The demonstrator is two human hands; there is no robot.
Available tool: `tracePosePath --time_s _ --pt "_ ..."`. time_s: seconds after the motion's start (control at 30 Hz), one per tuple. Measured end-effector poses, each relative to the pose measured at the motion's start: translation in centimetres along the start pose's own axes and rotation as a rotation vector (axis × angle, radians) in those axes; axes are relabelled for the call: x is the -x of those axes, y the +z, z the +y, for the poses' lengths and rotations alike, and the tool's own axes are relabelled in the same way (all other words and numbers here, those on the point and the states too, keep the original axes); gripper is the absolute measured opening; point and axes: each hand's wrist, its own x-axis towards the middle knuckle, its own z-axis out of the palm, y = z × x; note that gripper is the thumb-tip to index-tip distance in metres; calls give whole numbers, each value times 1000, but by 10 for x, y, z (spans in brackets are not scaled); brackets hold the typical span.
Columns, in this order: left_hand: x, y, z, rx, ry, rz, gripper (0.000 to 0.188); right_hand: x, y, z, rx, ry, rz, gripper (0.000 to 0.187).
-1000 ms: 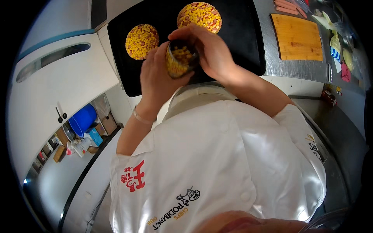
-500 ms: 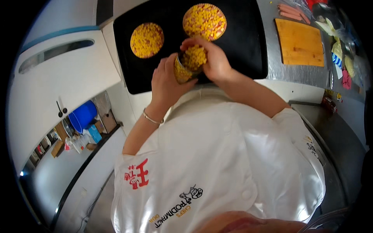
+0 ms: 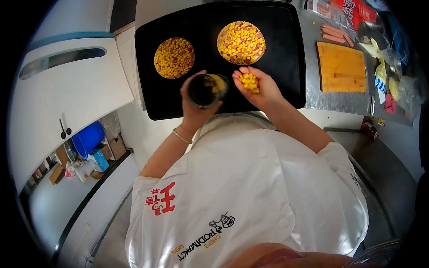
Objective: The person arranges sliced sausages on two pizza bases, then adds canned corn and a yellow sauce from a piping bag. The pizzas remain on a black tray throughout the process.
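Observation:
My left hand (image 3: pixel 195 110) is wrapped round a round container (image 3: pixel 202 93), perhaps a can or cup, tilted so its dark opening shows, with some corn inside. Just right of it, my right hand (image 3: pixel 267 91) is cupped palm up, holding a small heap of corn kernels (image 3: pixel 249 82). Both hands are over the near part of a black baking tray (image 3: pixel 279 58). Beyond them on the tray are two round pizzas topped with corn and pinkish sausage pieces: a left pizza (image 3: pixel 174 58) and a larger right pizza (image 3: pixel 241 43).
Right of the tray, a wooden cutting board (image 3: pixel 341 67) lies on a steel counter (image 3: pixel 313 96). Several sausages (image 3: pixel 333 34) are beyond it, with plastic bags and packets (image 3: pixel 380 78) farther right. At left is a white cabinet (image 3: pixel 71 85), with a blue bucket (image 3: pixel 88 138) lower down.
My right hand has come out of the container and moved right with corn in its palm. The left hand has tilted the container. The tray sits lower in view.

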Motion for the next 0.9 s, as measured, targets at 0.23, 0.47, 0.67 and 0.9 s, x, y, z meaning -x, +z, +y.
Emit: tracePosePath --time_s 0.23,0.47,0.67,0.9 --pt "-166 -87 -94 -298 115 318 93 -5 -55 -43 102 -33 96 19" --pt "-326 -109 -152 -344 159 492 64 11 -41 -50 241 -98 132 28" --pt "-358 -107 -163 -140 -152 465 76 15 -22 -67 465 -77 11 32" --pt "-245 -92 -99 -362 -36 567 76 -41 32 -108 960 -235 -136 26"
